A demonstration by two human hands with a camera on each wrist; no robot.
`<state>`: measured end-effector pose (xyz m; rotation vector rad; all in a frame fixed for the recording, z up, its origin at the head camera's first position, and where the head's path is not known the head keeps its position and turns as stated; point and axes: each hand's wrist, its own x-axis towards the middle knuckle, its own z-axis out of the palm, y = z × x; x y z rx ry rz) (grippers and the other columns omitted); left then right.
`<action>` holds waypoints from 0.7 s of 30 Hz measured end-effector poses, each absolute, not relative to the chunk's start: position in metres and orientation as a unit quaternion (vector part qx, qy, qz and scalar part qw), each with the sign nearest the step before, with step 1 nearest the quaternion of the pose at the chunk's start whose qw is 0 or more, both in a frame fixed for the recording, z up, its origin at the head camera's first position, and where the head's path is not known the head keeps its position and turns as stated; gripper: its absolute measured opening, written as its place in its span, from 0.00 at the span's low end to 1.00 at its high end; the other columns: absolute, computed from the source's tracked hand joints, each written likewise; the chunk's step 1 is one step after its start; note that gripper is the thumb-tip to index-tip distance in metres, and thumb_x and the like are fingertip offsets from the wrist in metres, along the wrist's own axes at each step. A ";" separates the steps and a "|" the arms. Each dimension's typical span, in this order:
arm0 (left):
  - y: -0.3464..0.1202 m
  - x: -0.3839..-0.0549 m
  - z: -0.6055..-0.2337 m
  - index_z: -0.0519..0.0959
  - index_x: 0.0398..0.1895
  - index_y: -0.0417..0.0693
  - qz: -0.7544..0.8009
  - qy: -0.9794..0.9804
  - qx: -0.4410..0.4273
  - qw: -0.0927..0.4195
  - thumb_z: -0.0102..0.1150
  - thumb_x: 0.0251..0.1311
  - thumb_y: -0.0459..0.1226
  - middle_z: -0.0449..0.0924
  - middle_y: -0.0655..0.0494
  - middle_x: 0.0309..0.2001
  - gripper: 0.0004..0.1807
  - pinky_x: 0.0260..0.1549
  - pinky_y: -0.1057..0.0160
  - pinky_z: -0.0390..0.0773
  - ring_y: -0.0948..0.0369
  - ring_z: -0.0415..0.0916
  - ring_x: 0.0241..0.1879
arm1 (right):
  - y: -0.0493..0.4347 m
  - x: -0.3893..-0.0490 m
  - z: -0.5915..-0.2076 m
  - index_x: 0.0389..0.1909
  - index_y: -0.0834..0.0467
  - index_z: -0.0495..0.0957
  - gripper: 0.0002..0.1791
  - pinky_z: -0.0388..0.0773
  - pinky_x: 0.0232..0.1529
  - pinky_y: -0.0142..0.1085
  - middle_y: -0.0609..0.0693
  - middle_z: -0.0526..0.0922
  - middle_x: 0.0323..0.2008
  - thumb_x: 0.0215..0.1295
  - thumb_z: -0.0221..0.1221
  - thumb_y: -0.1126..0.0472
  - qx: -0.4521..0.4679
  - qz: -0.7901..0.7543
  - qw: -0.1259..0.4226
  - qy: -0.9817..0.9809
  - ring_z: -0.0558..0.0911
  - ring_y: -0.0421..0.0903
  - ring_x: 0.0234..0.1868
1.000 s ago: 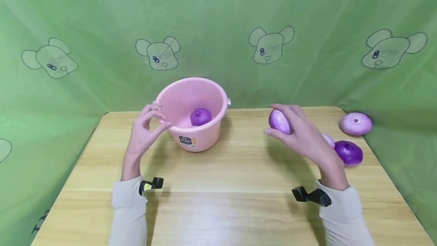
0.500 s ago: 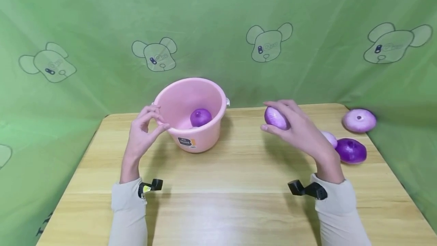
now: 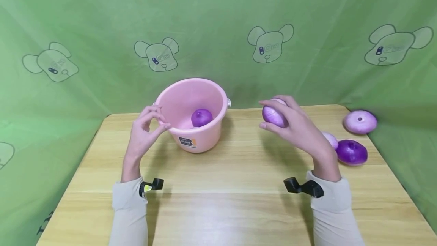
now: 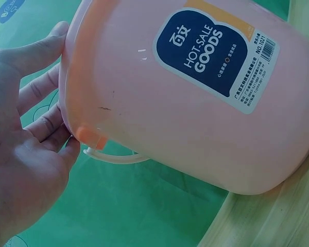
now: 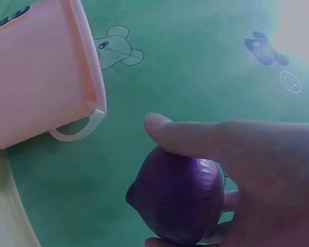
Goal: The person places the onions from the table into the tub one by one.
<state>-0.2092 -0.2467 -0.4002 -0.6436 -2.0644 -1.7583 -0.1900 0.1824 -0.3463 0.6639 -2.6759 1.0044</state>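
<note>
A pink bucket stands on the table, with a purple onion inside it. A sliver of something paler shows under that onion, mostly hidden by the rim. My left hand pinches the bucket's near-left rim; in the left wrist view its thumb and fingers lie on either side of the rim. Over the table to the right of the bucket, my right hand holds another purple onion between thumb and fingers, raised clear of the surface.
Near the table's right edge lie a pale onion, a dark purple onion and a lighter one partly behind my right wrist. A green printed cloth hangs around the wooden table. The bucket's white handle hangs down.
My right hand has drifted left and slightly away from me with the onion in its grasp. My left hand keeps its place on the bucket rim.
</note>
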 end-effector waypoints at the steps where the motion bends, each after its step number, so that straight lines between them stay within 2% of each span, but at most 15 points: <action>1: -0.247 -0.209 -0.400 0.78 0.33 0.27 -0.621 -0.729 -0.227 0.176 0.69 0.51 0.18 0.76 0.49 0.47 0.09 0.77 0.49 0.55 0.45 0.64 0.66 | 0.182 -0.190 -0.346 0.68 0.46 0.75 0.31 0.78 0.55 0.65 0.59 0.67 0.68 0.64 0.71 0.50 0.224 0.342 0.103 -0.907 0.73 0.61 0.62; 7: -0.247 -0.210 -0.400 0.79 0.32 0.28 -0.621 -0.730 -0.225 0.174 0.69 0.51 0.18 0.72 0.33 0.47 0.09 0.77 0.50 0.55 0.48 0.65 0.66 | 0.179 -0.189 -0.344 0.69 0.46 0.74 0.30 0.80 0.53 0.60 0.56 0.68 0.67 0.68 0.68 0.48 0.219 0.363 0.104 -0.900 0.75 0.57 0.60; 9: -0.247 -0.210 -0.400 0.79 0.32 0.27 -0.620 -0.731 -0.226 0.174 0.69 0.51 0.18 0.72 0.31 0.47 0.09 0.77 0.50 0.55 0.47 0.65 0.66 | 0.179 -0.189 -0.343 0.70 0.45 0.73 0.29 0.80 0.52 0.57 0.54 0.68 0.67 0.69 0.66 0.47 0.215 0.373 0.104 -0.897 0.76 0.55 0.59; 15: -0.249 -0.211 -0.399 0.79 0.32 0.28 -0.619 -0.732 -0.222 0.177 0.69 0.51 0.18 0.74 0.39 0.47 0.08 0.77 0.50 0.55 0.44 0.63 0.67 | 0.175 -0.189 -0.340 0.70 0.44 0.73 0.26 0.80 0.50 0.53 0.52 0.68 0.68 0.73 0.60 0.46 0.212 0.385 0.095 -0.893 0.75 0.53 0.58; 21: -0.248 -0.210 -0.399 0.79 0.32 0.27 -0.622 -0.730 -0.225 0.174 0.69 0.51 0.18 0.76 0.46 0.47 0.08 0.77 0.49 0.55 0.43 0.63 0.67 | 0.172 -0.189 -0.340 0.69 0.47 0.74 0.25 0.80 0.50 0.53 0.53 0.70 0.67 0.73 0.62 0.52 0.220 0.385 0.107 -0.890 0.75 0.53 0.58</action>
